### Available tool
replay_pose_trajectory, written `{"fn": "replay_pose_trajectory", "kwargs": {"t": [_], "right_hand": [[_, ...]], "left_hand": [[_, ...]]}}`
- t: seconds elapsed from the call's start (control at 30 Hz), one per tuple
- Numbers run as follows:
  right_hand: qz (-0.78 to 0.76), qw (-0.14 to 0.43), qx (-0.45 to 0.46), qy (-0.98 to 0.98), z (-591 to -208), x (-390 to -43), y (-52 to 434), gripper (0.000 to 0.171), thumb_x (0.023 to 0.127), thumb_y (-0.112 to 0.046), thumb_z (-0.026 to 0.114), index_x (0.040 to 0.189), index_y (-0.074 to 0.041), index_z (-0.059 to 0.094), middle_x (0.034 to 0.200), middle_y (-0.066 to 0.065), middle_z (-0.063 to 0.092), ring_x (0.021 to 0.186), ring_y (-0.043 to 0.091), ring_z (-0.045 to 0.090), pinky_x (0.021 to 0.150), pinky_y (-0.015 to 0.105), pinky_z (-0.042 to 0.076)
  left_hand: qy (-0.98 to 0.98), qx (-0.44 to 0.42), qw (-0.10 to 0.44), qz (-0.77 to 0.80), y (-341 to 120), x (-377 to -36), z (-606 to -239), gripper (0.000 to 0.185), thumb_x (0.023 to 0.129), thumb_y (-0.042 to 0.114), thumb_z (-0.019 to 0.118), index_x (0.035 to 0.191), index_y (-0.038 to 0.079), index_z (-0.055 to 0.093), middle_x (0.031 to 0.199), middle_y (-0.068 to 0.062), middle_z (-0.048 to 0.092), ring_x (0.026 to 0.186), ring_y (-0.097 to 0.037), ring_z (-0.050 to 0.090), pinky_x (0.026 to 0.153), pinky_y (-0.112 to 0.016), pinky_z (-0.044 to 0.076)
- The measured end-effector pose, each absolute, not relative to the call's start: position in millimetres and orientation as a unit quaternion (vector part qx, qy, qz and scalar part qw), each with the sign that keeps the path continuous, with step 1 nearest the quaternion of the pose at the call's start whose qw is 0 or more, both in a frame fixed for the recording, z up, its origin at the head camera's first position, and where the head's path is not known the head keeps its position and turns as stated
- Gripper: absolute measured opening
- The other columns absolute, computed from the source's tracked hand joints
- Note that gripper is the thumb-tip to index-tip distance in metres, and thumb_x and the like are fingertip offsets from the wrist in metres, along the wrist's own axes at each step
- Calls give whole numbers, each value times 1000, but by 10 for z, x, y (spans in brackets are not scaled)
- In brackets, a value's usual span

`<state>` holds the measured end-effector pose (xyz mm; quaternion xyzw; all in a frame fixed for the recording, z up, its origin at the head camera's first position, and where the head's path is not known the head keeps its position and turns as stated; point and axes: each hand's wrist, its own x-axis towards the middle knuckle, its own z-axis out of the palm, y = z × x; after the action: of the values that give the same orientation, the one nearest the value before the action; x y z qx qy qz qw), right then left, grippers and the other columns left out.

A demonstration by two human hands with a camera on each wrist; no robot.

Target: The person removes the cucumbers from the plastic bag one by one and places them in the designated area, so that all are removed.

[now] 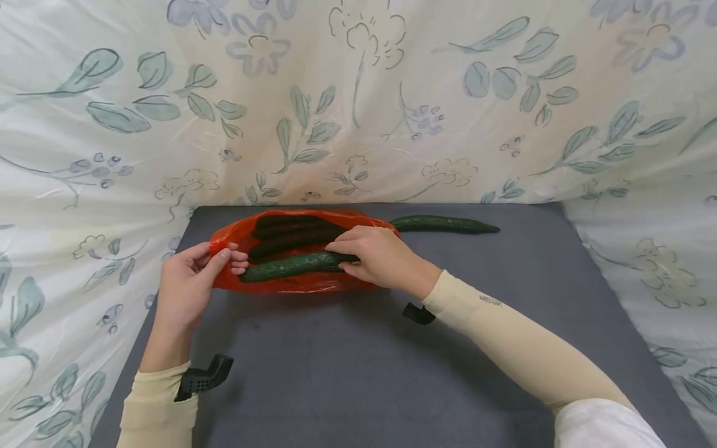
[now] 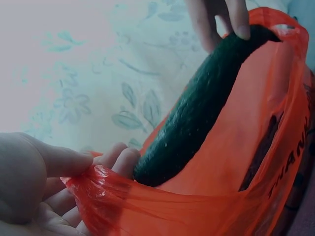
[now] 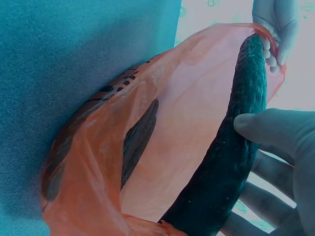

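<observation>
A red plastic bag (image 1: 297,284) lies on its side with its mouth spread wide. My left hand (image 1: 193,274) pinches the left end of the bag's rim between thumb and fingers. Across the opening, my right hand (image 1: 383,255) grips a dark green cucumber (image 1: 294,266) near its right end, thumb on one side and fingers on the other. That cucumber's left tip is close to my left fingers, also in the left wrist view. Several more cucumbers (image 1: 291,230) lie inside the bag, partly hidden. Black print shows on the bag in the wrist views.
Another cucumber (image 1: 448,224) lies on the grey tabletop (image 1: 336,361), just right of the bag, its left end meeting the bag's edge. A floral curtain (image 1: 364,112) hangs along the back and both sides of the table.
</observation>
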<state>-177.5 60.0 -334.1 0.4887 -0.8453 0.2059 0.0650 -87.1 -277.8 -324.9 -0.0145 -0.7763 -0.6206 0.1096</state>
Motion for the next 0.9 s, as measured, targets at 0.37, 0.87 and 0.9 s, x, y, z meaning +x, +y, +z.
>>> {"fn": "replay_pose_trajectory", "kwargs": {"t": [0.37, 0.87, 0.9], "right_hand": [[234, 106, 535, -805, -3247, -1610, 641, 40, 94, -12, 87, 133, -12, 78, 128, 2, 75, 118, 18, 70, 94, 34, 62], [256, 152, 561, -773, -3109, -1457, 691, 41, 91, -9, 89, 131, -12, 79, 124, 1, 76, 116, 15, 69, 95, 31, 61], [258, 157, 561, -771, -3094, -1445, 703, 41, 91, -9, 89, 131, -11, 79, 124, 1, 76, 116, 16, 69, 95, 32, 61]], "left_hand": [[-739, -69, 42, -668, -2799, -923, -3265, 24, 110, 7, 65, 121, -13, 72, 102, -14, 81, 87, -23, 81, 86, -32, 65], [-748, -61, 38, -659, -2735, -922, -3308, 23, 109, 7, 66, 121, -13, 71, 103, -16, 80, 85, -23, 81, 85, -36, 66], [-748, -59, 38, -660, -2731, -923, -3315, 24, 109, 7, 66, 121, -13, 71, 103, -18, 80, 85, -23, 81, 84, -36, 65]]}}
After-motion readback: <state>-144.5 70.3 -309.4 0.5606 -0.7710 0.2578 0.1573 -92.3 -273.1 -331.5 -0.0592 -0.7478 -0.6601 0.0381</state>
